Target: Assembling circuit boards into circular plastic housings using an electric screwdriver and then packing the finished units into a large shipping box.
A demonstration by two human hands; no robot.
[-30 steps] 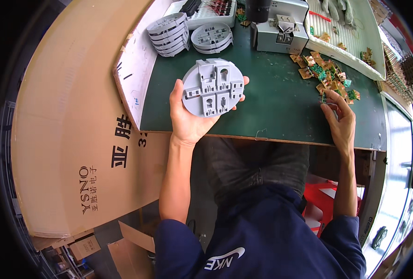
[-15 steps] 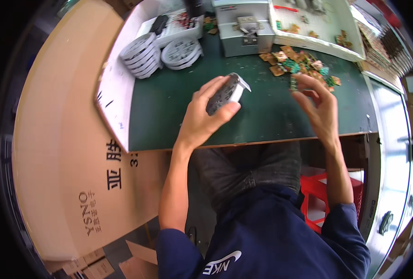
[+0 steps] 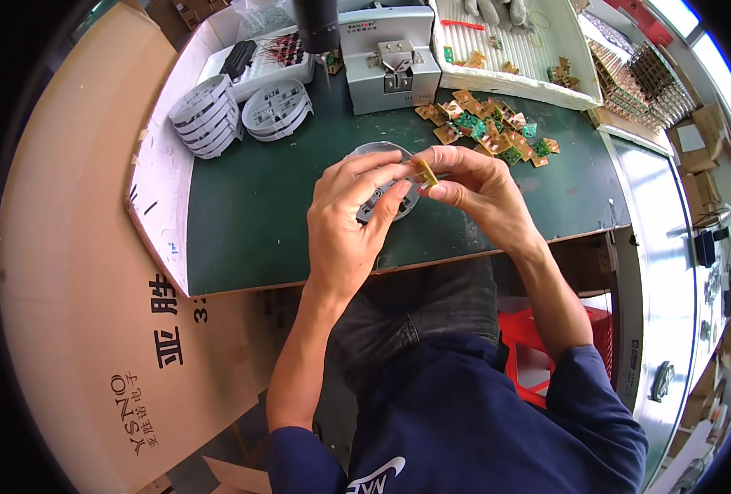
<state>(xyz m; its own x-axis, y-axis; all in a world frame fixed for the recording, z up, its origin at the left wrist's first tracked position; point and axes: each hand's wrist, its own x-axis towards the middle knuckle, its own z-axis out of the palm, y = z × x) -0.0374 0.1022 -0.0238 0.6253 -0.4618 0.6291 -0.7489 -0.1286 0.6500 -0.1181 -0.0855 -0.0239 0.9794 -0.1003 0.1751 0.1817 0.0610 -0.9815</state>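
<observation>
A round grey plastic housing [image 3: 402, 206] with fittings inside is on the green table in front of me, partly covered by my left hand [image 3: 349, 206]. The fingers of that hand stretch across the housing, thumb held apart, and their tips meet the near side of a small brown circuit board [image 3: 425, 173]. My right hand [image 3: 481, 189] pinches this board between thumb and fingers, just above the housing's right rim. A red spot shows by the board's lower end, too small to make out. Behind my right hand lies a loose pile of small brown and green circuit boards [image 3: 489, 123].
Grey round housings stand in a stack [image 3: 205, 119], with another pile [image 3: 276, 111] beside it. Behind are a white tray [image 3: 279, 70] of red-tipped parts, a grey metal machine [image 3: 390, 78] and a white foam tray [image 3: 518, 78]. A dark cylinder [image 3: 316, 25] hangs over the back.
The housing has gone from tilted in my left hand to lying flat. My right hand has brought a circuit board leftward from the pile to my left fingertips. The whole view has shifted.
</observation>
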